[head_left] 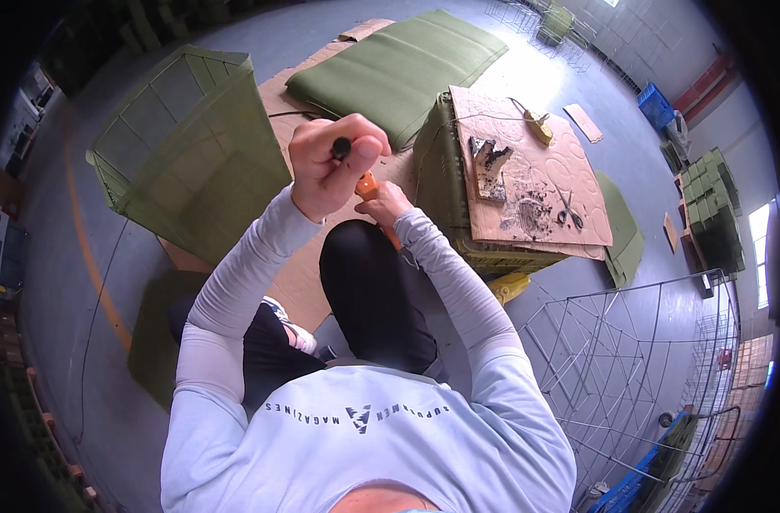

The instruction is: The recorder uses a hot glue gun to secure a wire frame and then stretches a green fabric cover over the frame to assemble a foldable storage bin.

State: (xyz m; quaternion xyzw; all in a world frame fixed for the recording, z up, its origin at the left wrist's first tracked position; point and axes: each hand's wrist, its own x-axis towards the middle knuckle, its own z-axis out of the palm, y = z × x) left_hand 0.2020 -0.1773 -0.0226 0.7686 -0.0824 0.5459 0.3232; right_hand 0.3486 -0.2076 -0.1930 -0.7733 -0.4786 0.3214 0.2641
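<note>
My left hand [328,167] is raised in front of me, closed in a fist around a thin black rod [341,148]. Its round end points up between the fingers and thumb, and the rest is hidden by the fist. Just below and to the right, my right hand [387,206] is wrapped round an orange tool [367,185]. Most of the tool is covered, so I cannot tell its kind. Both hands are close together above my bent knee. To the left stands a green fabric-covered wire basket [210,162], tilted, with its frame showing.
A cardboard sheet [578,192] tops a green crate [441,188] at right, bearing scissors [569,210], a blackened block [490,171] and a yellow power strip [539,126]. A folded green sheet [390,73] lies ahead. Bare wire frames [612,350] stand at lower right.
</note>
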